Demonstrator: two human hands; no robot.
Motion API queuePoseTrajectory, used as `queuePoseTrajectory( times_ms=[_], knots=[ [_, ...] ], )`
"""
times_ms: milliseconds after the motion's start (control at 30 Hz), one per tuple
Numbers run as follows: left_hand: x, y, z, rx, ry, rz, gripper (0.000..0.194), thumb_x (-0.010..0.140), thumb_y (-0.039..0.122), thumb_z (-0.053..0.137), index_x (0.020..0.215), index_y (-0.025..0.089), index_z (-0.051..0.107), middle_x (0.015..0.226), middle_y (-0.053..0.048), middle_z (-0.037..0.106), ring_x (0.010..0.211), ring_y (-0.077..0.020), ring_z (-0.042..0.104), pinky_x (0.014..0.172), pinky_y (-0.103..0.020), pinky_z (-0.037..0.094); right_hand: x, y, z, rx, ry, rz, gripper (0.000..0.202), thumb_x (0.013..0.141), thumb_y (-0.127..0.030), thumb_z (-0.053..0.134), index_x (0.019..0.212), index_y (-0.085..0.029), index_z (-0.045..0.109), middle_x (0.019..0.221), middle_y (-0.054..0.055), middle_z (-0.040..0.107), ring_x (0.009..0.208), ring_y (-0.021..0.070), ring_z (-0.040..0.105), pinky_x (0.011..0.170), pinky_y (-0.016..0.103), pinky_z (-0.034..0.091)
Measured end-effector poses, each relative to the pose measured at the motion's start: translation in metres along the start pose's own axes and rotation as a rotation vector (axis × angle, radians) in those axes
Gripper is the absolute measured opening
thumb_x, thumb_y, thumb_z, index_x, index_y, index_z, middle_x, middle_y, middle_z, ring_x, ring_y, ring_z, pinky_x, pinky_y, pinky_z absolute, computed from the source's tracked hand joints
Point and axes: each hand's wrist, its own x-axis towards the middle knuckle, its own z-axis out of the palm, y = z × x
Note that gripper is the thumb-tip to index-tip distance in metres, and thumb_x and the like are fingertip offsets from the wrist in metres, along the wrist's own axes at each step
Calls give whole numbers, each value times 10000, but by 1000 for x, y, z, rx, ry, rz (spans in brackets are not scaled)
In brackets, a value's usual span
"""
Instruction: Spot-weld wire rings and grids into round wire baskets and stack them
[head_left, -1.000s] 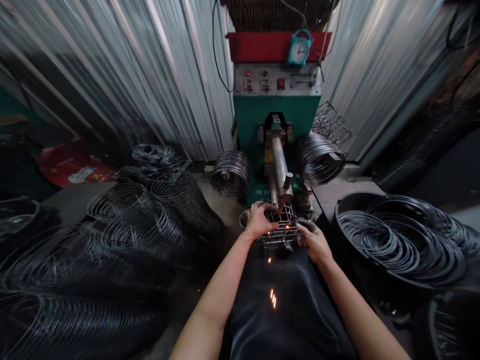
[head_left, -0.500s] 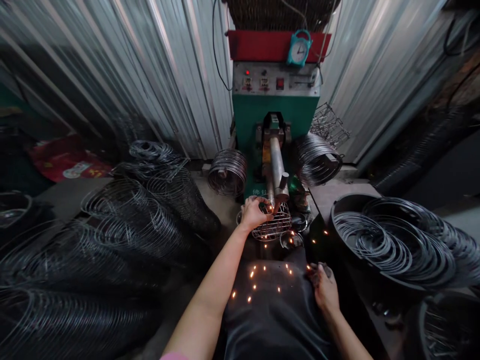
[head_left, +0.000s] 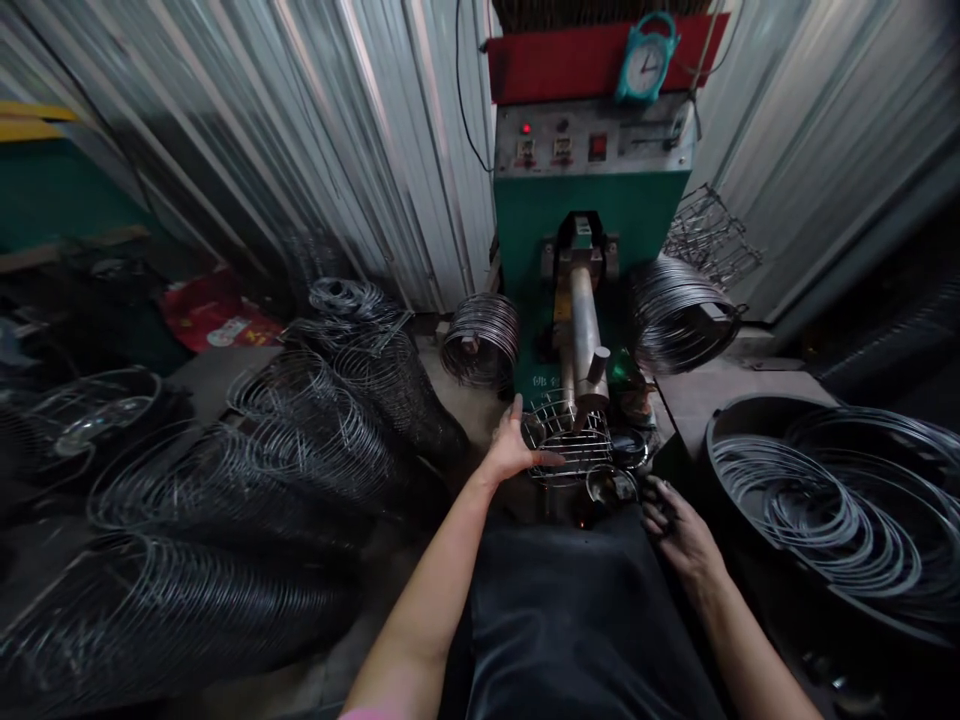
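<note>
My left hand (head_left: 511, 448) is closed on the left side of a round wire rack (head_left: 574, 455), thumb lying across its bars. The rack sits beneath the tip of the metal arm (head_left: 585, 315) of a green spot welder (head_left: 517, 220). To the right and lower down, my right hand (head_left: 682, 535) has its darkened fingers loosely bent and apart, with nothing visible in them. It is beside a small shiny round dish (head_left: 611, 487) in front of the welder. A black apron (head_left: 577, 620) covers my lap.
Stacks of wire rings (head_left: 300, 450) stand on the left. A black tub (head_left: 720, 425) holding wire rings is on the right. Wire coils (head_left: 480, 335) flank the welder, and a blue clock (head_left: 646, 65) hangs on its top. Corrugated metal wall (head_left: 360, 150) runs behind.
The bright sparks have nearly all gone, leaving a small glow by the apron. My right hand has moved up towards the dish. My left thumb and fingers have spread wider at the rack.
</note>
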Motion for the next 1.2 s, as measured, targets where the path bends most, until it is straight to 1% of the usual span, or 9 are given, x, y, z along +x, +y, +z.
queuePoseTrajectory(
  times_ms=[100, 233, 333, 467, 600, 833, 1000, 1100, 1200],
  knots=[
    [5, 6, -5, 16, 6, -10, 1286, 394, 541, 791, 1404, 132, 108, 1435, -186, 211, 1325, -327, 201, 1086, -440, 175, 16, -22, 32, -143, -89, -28, 371, 556, -300, 772, 879, -173, 642, 548, -68, 473, 380, 8, 289, 328, 127, 223],
    [23, 11, -12, -6, 36, 13, 935, 580, 607, 663, 1335, 161, 339, 1301, -137, 453, 1203, -282, 414, 1000, -383, 322, 54, -47, 76, -550, -91, -249, 383, 618, -382, 709, 941, -187, 648, 503, -59, 483, 389, 51, 361, 345, 162, 254],
    [44, 15, -16, 61, 24, 4, 643, 706, 655, 491, 1115, 166, 574, 1039, -89, 627, 975, -226, 560, 839, -316, 418, 89, -59, 110, -891, -163, -497, 278, 619, -376, 668, 790, -157, 680, 682, 31, 635, 617, 145, 558, 520, 225, 429],
    [66, 14, -20, 208, -76, -7, 598, 742, 683, 381, 771, 152, 655, 657, -17, 609, 674, -158, 551, 610, -243, 401, 119, -67, 139, -1103, -347, -497, 197, 561, -326, 686, 659, -156, 671, 669, 31, 658, 716, 218, 603, 634, 286, 481],
    [75, 8, -18, 255, -104, 19, 552, 749, 664, 397, 793, 176, 650, 661, 1, 601, 665, -146, 539, 578, -222, 373, 128, -67, 141, -1114, -404, -437, 166, 535, -294, 711, 600, -156, 647, 571, 1, 624, 641, 208, 599, 603, 292, 498],
    [90, 16, -19, 271, -32, 12, 429, 849, 495, 384, 956, 172, 644, 932, -81, 667, 911, -220, 584, 773, -283, 416, 129, -68, 145, -1059, -384, -406, 137, 574, -259, 697, 638, -148, 647, 551, 3, 603, 619, 191, 576, 560, 295, 490],
    [55, -6, -42, 175, -171, 87, 272, 857, 322, 448, 1009, 200, 637, 1015, -5, 670, 939, -143, 588, 817, -211, 425, 124, -88, 148, -1035, -364, -410, 111, 500, -171, 730, 552, -173, 632, 473, -18, 577, 503, 149, 526, 465, 248, 451],
    [27, -26, -40, 35, -320, 116, 247, 794, 253, 561, 1017, 175, 635, 1034, -6, 667, 931, -130, 594, 828, -200, 431, 122, -93, 141, -991, -296, -367, 150, 517, -132, 721, 456, -178, 592, 486, 10, 583, 512, 145, 541, 471, 238, 443],
    [14, -38, -31, -39, -260, 83, 238, 796, 198, 556, 1019, 152, 626, 1036, -21, 661, 950, -129, 588, 862, -217, 424, 126, -91, 131, -990, -354, -293, 181, 519, -86, 730, 447, -185, 597, 544, 61, 612, 506, 150, 551, 491, 270, 446]
  ],
)
